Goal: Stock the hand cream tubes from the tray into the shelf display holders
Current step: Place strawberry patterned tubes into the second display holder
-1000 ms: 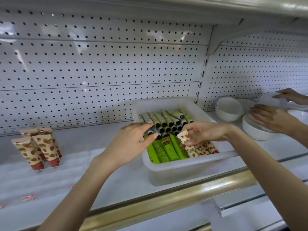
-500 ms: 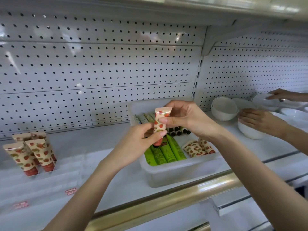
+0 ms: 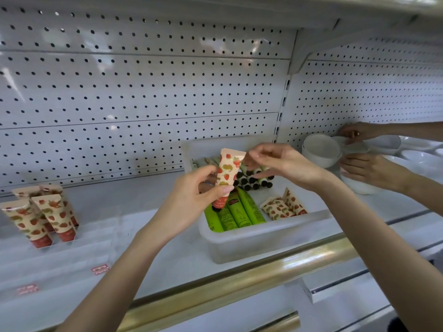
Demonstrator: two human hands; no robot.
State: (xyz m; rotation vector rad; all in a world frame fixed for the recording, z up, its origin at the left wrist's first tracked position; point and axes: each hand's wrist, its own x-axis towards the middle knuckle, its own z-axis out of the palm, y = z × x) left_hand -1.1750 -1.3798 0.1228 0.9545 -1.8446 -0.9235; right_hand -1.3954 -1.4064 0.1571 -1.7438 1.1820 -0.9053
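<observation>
Strawberry tube (image 3: 227,174) in left hand (image 3: 191,200)

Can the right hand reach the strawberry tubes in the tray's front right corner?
Probably yes: the right hand hovers over the tray, and those strawberry tubes lie uncovered close by; the left hand holds the lifted tube aside.
</observation>
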